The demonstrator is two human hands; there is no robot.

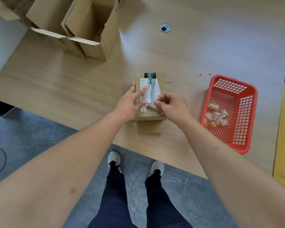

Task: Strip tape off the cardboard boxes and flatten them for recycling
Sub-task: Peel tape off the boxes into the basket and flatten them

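A small cardboard box [161, 79] lies on the wooden table near its front edge, flaps spread at the sides and front. A white shipping label with clear tape [150, 89] covers its top, below a strip of dark tape [149, 75]. My left hand [130, 102] lies flat on the left side of the box, fingers spread over the label. My right hand [169, 106] pinches the lifted, crinkled lower right edge of the label and tape between thumb and fingers.
A red plastic basket [247, 112] at the right holds several crumpled tape scraps [215, 116]. Two large open cardboard boxes [82, 27] stand at the back left. A cable grommet [165, 28] sits in the tabletop behind.
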